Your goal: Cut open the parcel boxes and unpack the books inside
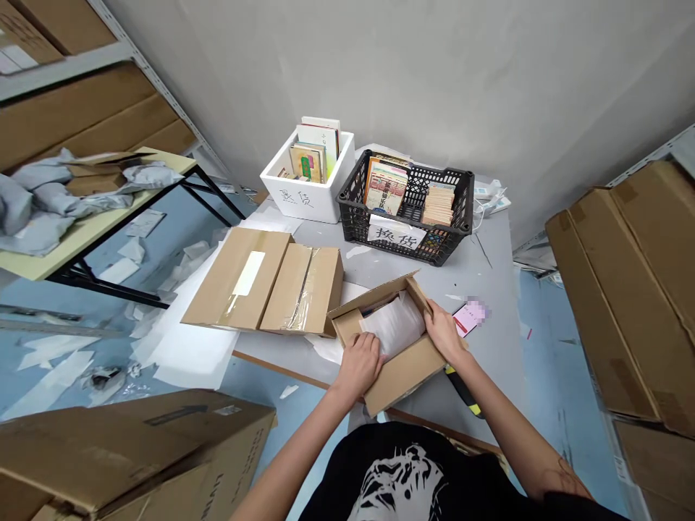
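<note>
An opened cardboard box (405,376) is tilted toward me at the table's front edge, its flaps folded out. Inside lies a white plastic-looking wrapping (395,325), with what seem to be book edges showing behind it. My left hand (361,362) is closed over the box's near left side, fingertips by the wrapping. My right hand (444,334) grips the right wall, thumb over its edge. Just right of that hand lies a phone (470,316) with a pink screen. A black and yellow tool handle (462,391) is partly hidden under my right forearm.
Two cardboard boxes (236,278) sit left on the grey table (494,271). Behind stand a white bin (304,199) and a black crate (413,246), both holding books. Large cartons (613,289) flank the right; another carton (179,434) is at lower left. Paper scraps litter the floor.
</note>
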`<state>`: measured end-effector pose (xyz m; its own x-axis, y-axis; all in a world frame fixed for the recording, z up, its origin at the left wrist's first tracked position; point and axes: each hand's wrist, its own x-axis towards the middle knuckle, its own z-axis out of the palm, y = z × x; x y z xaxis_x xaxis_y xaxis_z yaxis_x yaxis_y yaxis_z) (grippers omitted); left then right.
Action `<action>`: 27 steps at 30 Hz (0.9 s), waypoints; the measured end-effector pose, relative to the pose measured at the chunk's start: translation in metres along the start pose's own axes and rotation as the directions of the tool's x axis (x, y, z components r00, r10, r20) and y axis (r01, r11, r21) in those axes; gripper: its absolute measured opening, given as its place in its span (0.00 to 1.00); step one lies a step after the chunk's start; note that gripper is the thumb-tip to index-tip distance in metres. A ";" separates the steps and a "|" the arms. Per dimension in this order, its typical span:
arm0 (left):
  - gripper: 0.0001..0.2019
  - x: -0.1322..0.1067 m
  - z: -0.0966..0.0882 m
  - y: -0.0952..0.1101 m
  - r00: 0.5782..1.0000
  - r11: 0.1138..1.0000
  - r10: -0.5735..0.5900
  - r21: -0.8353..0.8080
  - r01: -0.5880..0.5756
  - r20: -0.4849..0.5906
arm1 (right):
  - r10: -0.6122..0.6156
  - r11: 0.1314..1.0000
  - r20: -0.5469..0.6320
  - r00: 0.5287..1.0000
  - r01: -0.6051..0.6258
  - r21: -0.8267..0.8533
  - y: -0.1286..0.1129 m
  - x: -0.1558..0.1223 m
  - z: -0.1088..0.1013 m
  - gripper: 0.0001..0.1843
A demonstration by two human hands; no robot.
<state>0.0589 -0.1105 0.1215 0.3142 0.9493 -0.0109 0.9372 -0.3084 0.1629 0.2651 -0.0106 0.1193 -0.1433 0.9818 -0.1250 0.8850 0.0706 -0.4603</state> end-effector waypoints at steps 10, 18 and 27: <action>0.11 0.037 0.019 -0.039 0.937 0.958 0.243 0.092 -0.273 0.252 | 0.177 0.974 -0.084 0.981 -0.163 0.157 0.016 -0.007 -0.010 0.24; 0.12 0.077 -0.005 -0.047 0.897 0.926 0.329 0.085 -0.368 0.296 | 0.185 0.967 -0.165 0.969 -0.149 0.207 0.027 -0.026 -0.005 0.26; 0.10 0.111 -0.017 -0.041 0.902 0.947 0.305 0.008 -0.322 0.305 | 0.280 0.956 -0.161 0.946 -0.259 0.138 0.016 -0.033 -0.008 0.26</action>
<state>0.0524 0.0084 0.1300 0.6152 0.7439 -0.2611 0.7872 -0.5982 0.1502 0.2870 -0.0404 0.1230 0.1836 0.9773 -0.1057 0.8219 -0.2116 -0.5288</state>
